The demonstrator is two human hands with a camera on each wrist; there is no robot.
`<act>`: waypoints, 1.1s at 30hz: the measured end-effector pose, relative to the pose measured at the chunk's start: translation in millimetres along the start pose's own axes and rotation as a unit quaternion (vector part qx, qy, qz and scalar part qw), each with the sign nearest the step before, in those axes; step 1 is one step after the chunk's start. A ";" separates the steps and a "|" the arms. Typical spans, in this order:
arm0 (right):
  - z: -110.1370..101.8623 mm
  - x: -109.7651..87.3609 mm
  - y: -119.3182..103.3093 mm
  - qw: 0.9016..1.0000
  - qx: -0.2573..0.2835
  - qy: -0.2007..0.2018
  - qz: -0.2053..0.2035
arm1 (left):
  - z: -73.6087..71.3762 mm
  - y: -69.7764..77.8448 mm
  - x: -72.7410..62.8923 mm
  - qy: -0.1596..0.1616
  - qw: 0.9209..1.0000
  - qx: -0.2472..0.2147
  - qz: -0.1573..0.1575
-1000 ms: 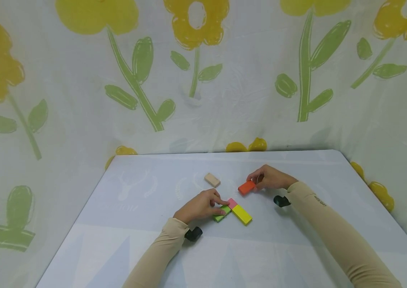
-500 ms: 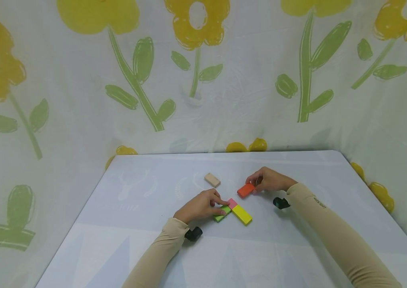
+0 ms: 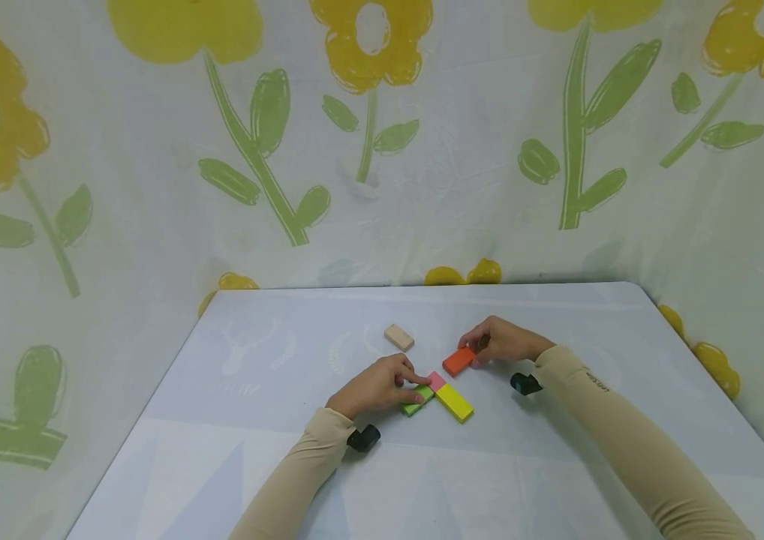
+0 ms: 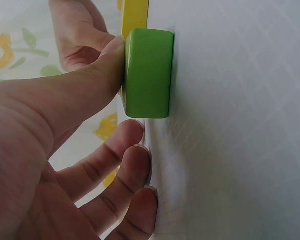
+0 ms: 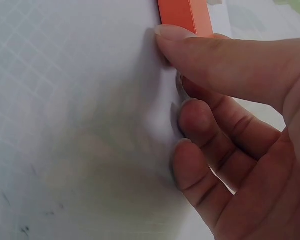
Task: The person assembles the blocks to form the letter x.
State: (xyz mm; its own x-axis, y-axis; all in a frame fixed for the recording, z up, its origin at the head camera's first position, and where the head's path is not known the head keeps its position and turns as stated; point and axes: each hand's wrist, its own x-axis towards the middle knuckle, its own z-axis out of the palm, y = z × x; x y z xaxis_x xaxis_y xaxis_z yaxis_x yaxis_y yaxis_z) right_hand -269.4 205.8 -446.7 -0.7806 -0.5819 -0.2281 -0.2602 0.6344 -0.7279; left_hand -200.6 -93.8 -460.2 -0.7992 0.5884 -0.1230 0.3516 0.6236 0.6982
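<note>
1. Left hand (image 3: 377, 385): fingers and thumb apart, not clamped. Thumb presses green block (image 4: 149, 74), index tip touches pink block (image 3: 437, 382); other fingers loosely bent.
2. Bare wooden block (image 3: 398, 337): flat on table (image 3: 206, 375), beyond left hand, touching nothing else.
3. Green block: on table, partly under thumb, its far end by the pink/yellow join.
4. Pink block: partly behind index fingertip, meets yellow block end to end.
5. Yellow block (image 3: 455, 403): flat on table, slants toward the person.
6. Orange block (image 3: 456, 363): near pink, apart from it; table contact unclear.
7. Right hand (image 3: 506, 339): thumb and fingers together, pinching orange block's right end.
</note>
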 end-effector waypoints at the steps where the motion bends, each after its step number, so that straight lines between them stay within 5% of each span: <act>1: 0.2 -0.5 -0.7 1.000 0.000 0.000 0.000 | -0.2 0.5 -0.2 0.000 1.000 -0.001 0.001; 33: 6.5 3.2 -6.1 1.000 -0.010 -0.016 -0.008 | -0.1 0.2 -1.5 0.000 1.000 -0.002 0.015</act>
State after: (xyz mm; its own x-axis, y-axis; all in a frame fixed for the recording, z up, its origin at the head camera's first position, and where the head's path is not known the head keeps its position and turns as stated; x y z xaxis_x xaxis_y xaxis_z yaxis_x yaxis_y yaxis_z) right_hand -266.7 196.7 -447.2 -0.7583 -0.6075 -0.2366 -0.2845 0.6349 -0.7183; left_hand -199.4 -94.6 -459.8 -0.7884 0.6065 -0.1028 0.3727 0.6040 0.7045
